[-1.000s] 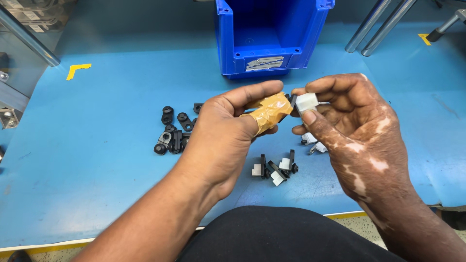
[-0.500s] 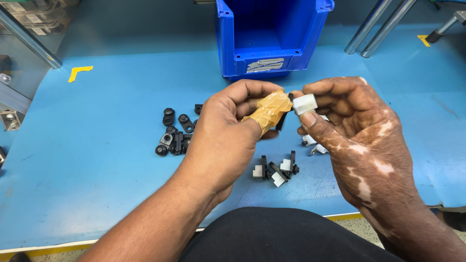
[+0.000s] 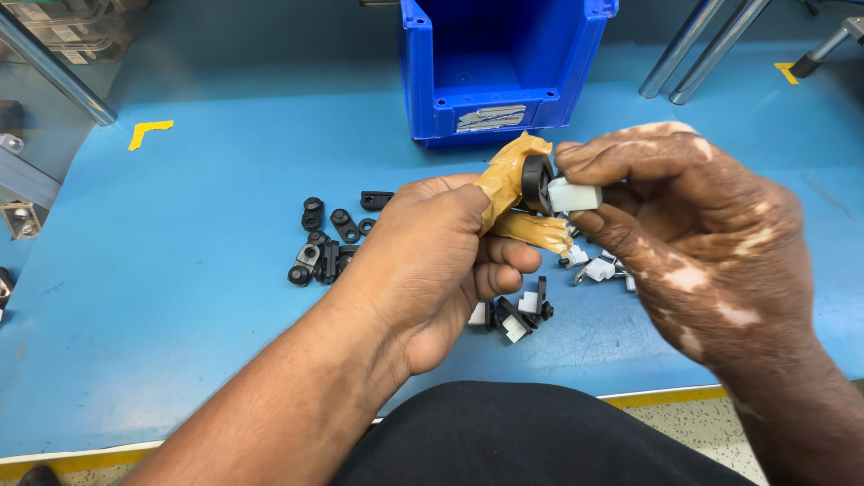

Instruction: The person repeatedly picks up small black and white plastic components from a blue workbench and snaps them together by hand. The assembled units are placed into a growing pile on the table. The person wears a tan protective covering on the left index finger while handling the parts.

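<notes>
Blue table [image 3: 180,297]: hands [image 3: 558,234] join black-and-white clip [image 3: 556,191].

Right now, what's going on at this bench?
A person is mating two small parts above a blue table. The left hand, thumb and forefinger wrapped in tan tape, holds a black ring-shaped piece. The right hand pinches a small white piece against it. Loose black parts and black-and-white pieces lie below; a blue bin stands behind.

I'm wearing tan tape wraps on my left hand [image 3: 432,261] thumb and forefinger; right hand [image 3: 693,243] bare, forearms sleeveless, dark clothing at bottom centre.
</notes>
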